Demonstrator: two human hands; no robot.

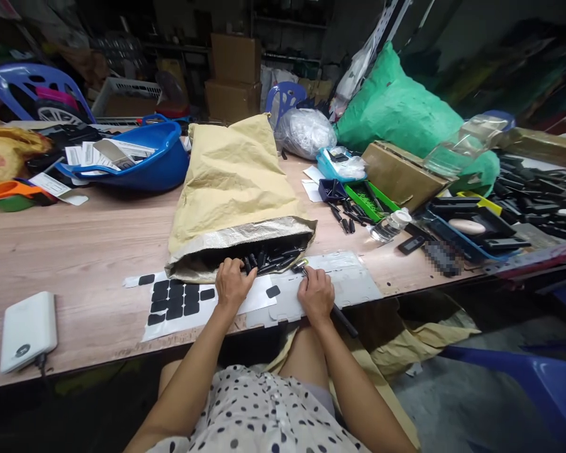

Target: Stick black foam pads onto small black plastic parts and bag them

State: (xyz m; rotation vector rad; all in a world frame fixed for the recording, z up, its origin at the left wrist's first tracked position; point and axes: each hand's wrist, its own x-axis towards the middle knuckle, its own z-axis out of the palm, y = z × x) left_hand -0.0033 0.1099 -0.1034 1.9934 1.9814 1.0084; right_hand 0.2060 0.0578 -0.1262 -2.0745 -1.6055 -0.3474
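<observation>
A yellow woven sack (238, 170) lies on the table with its mouth towards me, and slim black plastic pieces (278, 257) fill the opening. My left hand (233, 284) is at that mouth, fingers curled onto the pieces; it seems to pinch one, though the fingers partly hide it. My right hand (317, 294) is closed around a hammer (343, 322), its head at the sack's right corner. Under the right hand lies a pale plastic board (349, 277). Beside my left wrist is a white sheet with black rounded stickers (175, 297); one loose black sticker (273, 291) lies between my hands.
A white power bank (29, 332) with a cable stands at the left. Behind it are a blue basin (141, 170) of papers and orange scissors (16, 189). To the right are a green tray (365, 204), a clear bottle (390, 225), a cardboard box (396, 173) and a large green sack (400, 107).
</observation>
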